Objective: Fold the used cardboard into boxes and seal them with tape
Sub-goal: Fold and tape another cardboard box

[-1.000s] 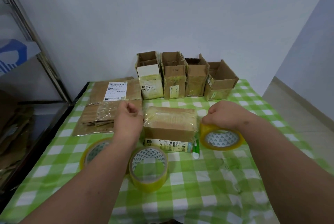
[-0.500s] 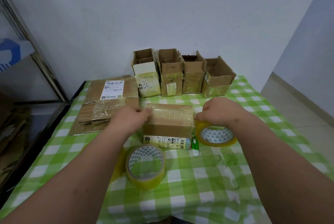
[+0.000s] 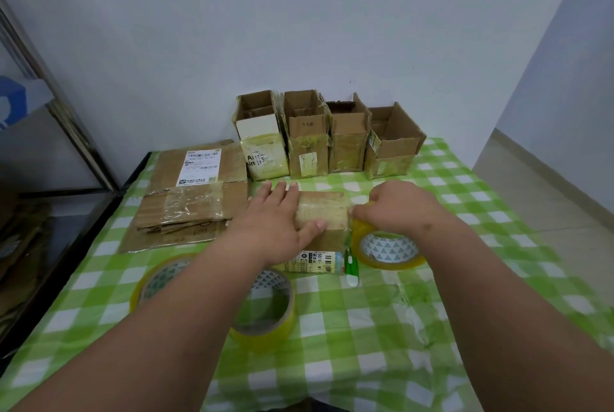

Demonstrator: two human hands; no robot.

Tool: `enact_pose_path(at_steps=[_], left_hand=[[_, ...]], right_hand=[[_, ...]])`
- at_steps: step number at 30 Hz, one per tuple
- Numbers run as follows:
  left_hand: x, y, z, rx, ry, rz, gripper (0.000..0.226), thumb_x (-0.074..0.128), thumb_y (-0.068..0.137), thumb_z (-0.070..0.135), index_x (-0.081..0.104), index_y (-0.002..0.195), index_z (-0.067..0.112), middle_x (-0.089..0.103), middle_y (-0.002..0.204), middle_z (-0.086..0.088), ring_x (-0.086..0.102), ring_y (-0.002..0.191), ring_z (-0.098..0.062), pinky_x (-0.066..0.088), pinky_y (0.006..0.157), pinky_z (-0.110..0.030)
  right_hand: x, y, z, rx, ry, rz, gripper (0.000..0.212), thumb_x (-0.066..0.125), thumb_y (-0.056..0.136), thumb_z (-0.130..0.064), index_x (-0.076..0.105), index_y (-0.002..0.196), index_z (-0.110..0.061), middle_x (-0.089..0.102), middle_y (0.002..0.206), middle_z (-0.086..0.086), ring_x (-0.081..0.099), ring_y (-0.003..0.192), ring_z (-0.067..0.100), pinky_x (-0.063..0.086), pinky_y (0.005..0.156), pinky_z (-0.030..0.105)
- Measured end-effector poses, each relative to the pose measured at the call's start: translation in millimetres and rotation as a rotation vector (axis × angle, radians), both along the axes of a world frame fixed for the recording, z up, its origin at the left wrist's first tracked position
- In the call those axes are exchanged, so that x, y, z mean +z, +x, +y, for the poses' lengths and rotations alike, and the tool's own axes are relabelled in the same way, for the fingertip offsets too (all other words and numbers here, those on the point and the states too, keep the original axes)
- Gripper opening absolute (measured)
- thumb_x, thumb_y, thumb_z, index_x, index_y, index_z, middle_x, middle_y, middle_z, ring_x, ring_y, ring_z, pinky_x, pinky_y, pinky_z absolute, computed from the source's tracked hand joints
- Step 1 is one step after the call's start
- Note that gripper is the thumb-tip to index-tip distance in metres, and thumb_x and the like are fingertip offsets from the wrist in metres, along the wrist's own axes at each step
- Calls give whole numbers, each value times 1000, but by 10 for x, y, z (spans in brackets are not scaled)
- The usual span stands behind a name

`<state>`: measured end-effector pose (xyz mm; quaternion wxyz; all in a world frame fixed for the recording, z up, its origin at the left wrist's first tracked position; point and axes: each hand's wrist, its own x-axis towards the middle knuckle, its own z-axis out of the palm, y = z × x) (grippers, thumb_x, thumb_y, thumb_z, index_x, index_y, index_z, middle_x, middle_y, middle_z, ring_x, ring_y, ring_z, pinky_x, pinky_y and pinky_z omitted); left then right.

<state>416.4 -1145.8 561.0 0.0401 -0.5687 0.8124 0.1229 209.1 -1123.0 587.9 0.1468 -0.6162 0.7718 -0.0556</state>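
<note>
**Item: cardboard box, mid-table, taping in progress**

Cardboard box [image 3: 327,215] on green checked tablecloth [image 3: 365,328], before four open boxes [image 3: 327,139]. Left hand [image 3: 275,222]: fingers straight, pressed flat on box top. Right hand [image 3: 398,209]: curled round tape roll [image 3: 387,250] at box's right edge. Flattened cardboard [image 3: 192,199] left; two spare rolls [image 3: 265,305] near.

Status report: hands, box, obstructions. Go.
Left hand flat on the box, pressing tape. Right hand grips the tape roll beside it. Box closed. Green cutter near front edge, not blocking.
</note>
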Motion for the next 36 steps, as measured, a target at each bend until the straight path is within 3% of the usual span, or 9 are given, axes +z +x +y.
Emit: enact_pose_path(at_steps=[5,8,14,18,21,24,28,33,36], left_hand=[[-3,38,35,-49,10,-26,85,25,81,85,-18,147,53,-18,163,4,-23,149,-22,3,121,-52],[-11,45,31,-48,-3,-17,82,30,81,83,-14,146,58,-17,164,5,-22,149,-21,8,121,-54],[-25,60,-13,-63,18,4,84,32,84,79,-11,150,50,-18,163,6,-21,149,-19,9,122,-53],[5,110,8,-66,-14,119,96,40,87,72,-9,156,27,-13,164,5,-19,149,-16,6,124,-45],[-1,154,32,-20,-64,167,95,47,83,73,8,157,26,-11,165,6,-21,149,-19,6,123,-49],[-41,186,80,131,-89,292,92,62,72,75,30,150,39,4,161,2,3,149,-29,17,120,-51],[19,213,91,214,67,553,108,82,67,56,23,155,34,12,160,0,22,146,-27,28,117,-49],[171,244,-5,74,-27,198,86,69,84,51,23,154,35,4,165,7,0,151,-25,7,121,-56],[204,133,37,-4,-87,235,61,58,91,34,37,148,39,23,159,5,19,146,-27,18,119,-53]], right_hand=[[54,-182,62,-89,-16,-511,25,62,85,-27,59,76,-4,56,82,10,53,74,26,39,67,36],[9,-328,150,-135,-27,-658,21,68,83,-28,71,90,-8,65,99,10,63,92,32,48,76,39],[-127,-386,332,-219,-116,-954,16,71,59,-30,61,63,-19,59,82,8,55,81,31,41,72,38],[-155,-314,416,-179,-164,-1047,10,69,56,-25,62,56,-19,56,67,4,53,74,28,39,65,34],[-189,-286,518,-139,-186,-1068,16,70,59,-25,64,68,-14,59,65,4,55,69,25,40,63,32],[-238,-253,617,-97,-188,-1063,16,76,71,-19,65,77,-9,63,67,4,56,65,20,42,62,31],[-233,-197,743,-72,-205,-1081,14,74,74,-19,66,77,-9,62,66,3,55,63,17,41,63,30],[-224,-5,902,-7,-138,-1170,30,71,69,-26,69,86,-1,65,73,10,59,63,20,46,57,28],[-275,123,957,-19,-128,-1263,26,74,73,-23,69,87,-2,66,79,20,60,67,25,47,58,30]])
